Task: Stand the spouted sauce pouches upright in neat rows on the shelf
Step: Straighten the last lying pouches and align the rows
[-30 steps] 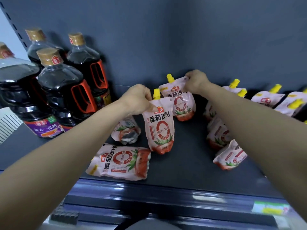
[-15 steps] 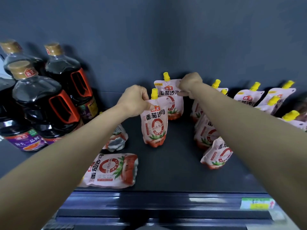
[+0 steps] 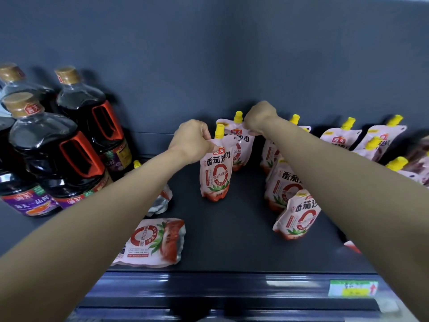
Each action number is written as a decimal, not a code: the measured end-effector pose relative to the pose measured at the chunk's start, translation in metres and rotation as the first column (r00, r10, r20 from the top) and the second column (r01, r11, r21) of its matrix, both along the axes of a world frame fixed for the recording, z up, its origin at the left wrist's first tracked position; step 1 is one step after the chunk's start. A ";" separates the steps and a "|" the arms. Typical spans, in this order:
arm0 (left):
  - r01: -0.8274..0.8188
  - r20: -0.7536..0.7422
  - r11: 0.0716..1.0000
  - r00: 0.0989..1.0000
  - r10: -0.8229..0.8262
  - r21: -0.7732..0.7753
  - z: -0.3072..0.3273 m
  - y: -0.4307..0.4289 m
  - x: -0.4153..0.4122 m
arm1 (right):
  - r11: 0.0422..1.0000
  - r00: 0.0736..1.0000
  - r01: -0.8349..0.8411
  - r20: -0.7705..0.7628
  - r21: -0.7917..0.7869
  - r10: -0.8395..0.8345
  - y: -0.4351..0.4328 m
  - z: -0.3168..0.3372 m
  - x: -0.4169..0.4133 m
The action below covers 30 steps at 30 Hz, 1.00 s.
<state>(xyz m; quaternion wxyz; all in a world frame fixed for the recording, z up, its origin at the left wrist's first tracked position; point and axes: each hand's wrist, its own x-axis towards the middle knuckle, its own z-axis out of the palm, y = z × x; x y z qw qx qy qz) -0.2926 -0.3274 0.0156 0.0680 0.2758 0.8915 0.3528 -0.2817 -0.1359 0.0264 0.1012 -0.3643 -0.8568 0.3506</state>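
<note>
My left hand grips the top corner of a pink sauce pouch with a yellow spout, held upright on the dark shelf. Right behind it stands a second pouch near the back wall, with my right hand pinching its top edge. A row of upright pouches runs front to back under my right forearm. One pouch lies flat near the front edge. Another crumpled pouch lies partly hidden under my left forearm.
Large dark soy sauce bottles with orange handles stand at the left. More pouches lean along the back wall at the right. A green and yellow price tag sits on the shelf's front rail.
The pouch in my left hand has moved back, closer to the rear pouch, and now stands on the shelf. The view has shifted right, so the bottles sit further left.
</note>
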 end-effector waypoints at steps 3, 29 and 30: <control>0.003 -0.006 1.000 1.000 -0.003 0.001 0.000 0.008 0.004 | 0.993 0.998 -0.056 0.015 0.102 0.055 -0.002 0.012 0.011; -0.201 -0.657 0.933 0.752 -0.048 -0.299 0.052 -0.053 0.071 | 0.258 0.708 -0.638 0.421 0.725 0.567 -0.063 0.069 0.077; -0.238 -0.688 0.912 0.723 -0.062 -0.333 0.055 -0.058 0.075 | 0.211 0.696 -0.635 0.432 0.743 0.573 -0.068 0.072 0.079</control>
